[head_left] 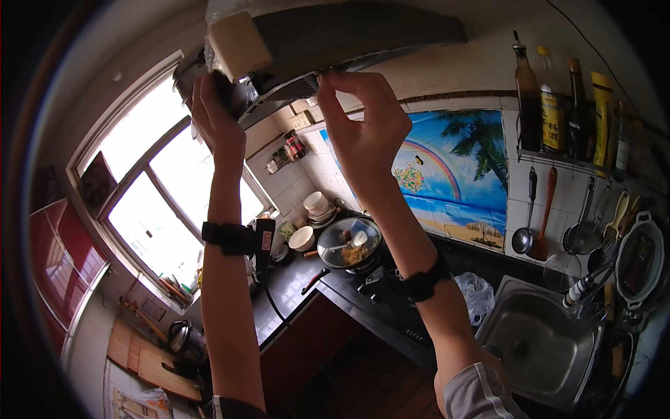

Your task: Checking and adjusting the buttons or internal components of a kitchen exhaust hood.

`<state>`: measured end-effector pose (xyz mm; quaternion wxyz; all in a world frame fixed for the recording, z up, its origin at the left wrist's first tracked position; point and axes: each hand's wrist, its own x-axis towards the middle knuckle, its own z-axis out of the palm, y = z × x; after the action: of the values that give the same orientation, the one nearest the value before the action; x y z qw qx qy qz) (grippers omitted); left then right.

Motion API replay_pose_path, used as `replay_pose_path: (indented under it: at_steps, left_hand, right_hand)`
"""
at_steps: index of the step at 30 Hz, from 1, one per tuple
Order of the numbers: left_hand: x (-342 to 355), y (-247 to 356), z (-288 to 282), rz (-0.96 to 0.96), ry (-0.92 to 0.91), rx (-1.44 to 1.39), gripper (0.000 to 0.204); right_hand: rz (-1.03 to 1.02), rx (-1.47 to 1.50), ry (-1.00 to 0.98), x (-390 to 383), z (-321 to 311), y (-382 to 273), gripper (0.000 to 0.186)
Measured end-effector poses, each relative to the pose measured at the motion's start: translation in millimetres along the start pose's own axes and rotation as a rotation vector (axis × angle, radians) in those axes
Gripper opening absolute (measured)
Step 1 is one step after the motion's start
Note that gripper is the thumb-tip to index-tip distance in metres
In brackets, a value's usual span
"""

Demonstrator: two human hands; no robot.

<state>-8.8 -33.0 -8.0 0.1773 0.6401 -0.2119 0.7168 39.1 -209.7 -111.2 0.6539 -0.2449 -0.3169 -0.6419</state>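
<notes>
Both my arms reach up to the dark range hood (363,35) above the stove. My left hand (222,122) is closed about a dark part at the hood's left end, just below a cream-coloured box (241,45); its fingers are partly hidden. With thumb and forefinger pressed together, my right hand (370,119) pinches at the hood's lower front edge, beside a slotted grille (296,89). What sits between those fingertips is too small to make out. Below stands a pan with a glass lid (349,242), with yellowish food showing through it.
A steel sink (537,349) lies at the lower right, with a plastic bag (476,297) beside it. Bottles (551,105) stand on a wall shelf over hanging ladles (522,239). Stacked bowls (317,204) are behind the pan, and a bright window (174,181) is at left.
</notes>
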Motion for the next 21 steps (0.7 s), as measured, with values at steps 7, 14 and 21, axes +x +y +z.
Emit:
replay_pose_path:
  at_steps: [7,14,21]
  left_hand:
    - [-4,8,3,-0.018,0.025,-0.079,0.044]
    - [-2,-13,1,0.102,0.057,0.015,0.044]
    - [-2,-12,1,0.285,0.032,0.122,0.040]
  right_hand:
    - [-0.073,-0.152,-0.004,-1,-3,5,0.022]
    - [-0.061,-0.104,-0.009,-3,0,2,0.023]
    - [-0.044,-0.075,0.021,-2,1,0,0.021]
